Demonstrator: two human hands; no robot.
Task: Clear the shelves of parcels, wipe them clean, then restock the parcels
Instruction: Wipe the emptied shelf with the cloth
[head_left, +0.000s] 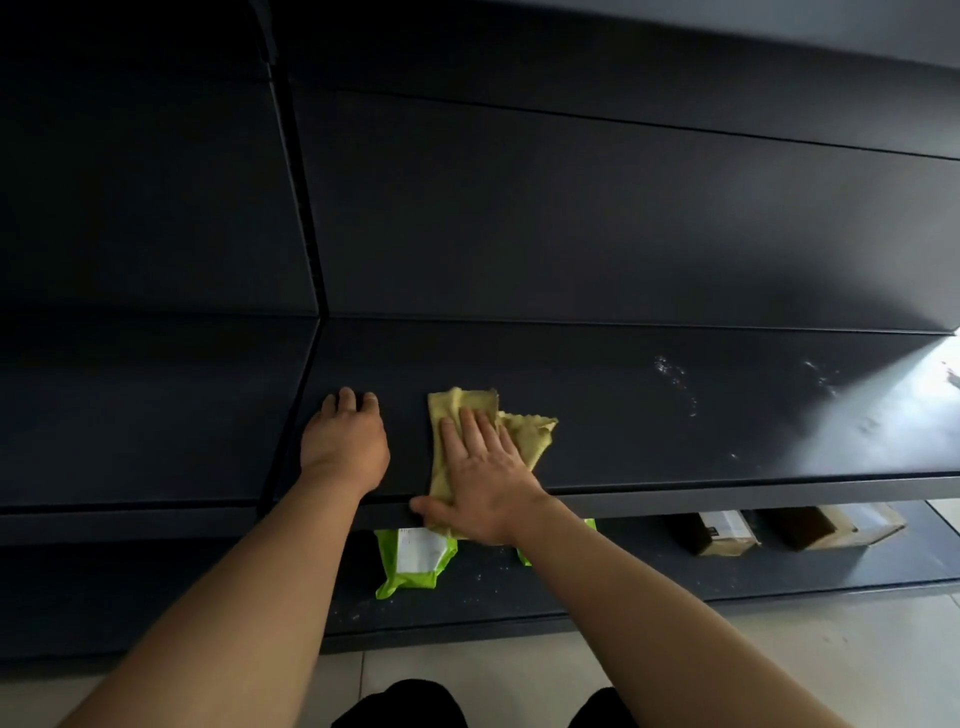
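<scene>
Grey-black metal made up the shelf, which ran the full width of the view, with an upright post dividing its left bay from the wider right one. Just right of that post, the left hand rested on the shelf near its front edge, its fingers bent loosely with the tips down on the metal and nothing held in them. Close beside it to the right lay a yellow cloth, partly folded and spread from the shelf's front lip towards the back. The right hand lay flat on top of it, fingers straight and pressing the cloth down, the thumb reaching left along the front lip. Under that hand, on the lower shelf, a green parcel with a white label lay near the front among pale crumbs of dust. Further right on the upper surface, white specks marked the metal, well apart from the cloth. Below them, far right on the lower shelf, two cardboard boxes stood side by side. Pale tiled floor showed nearest.
</scene>
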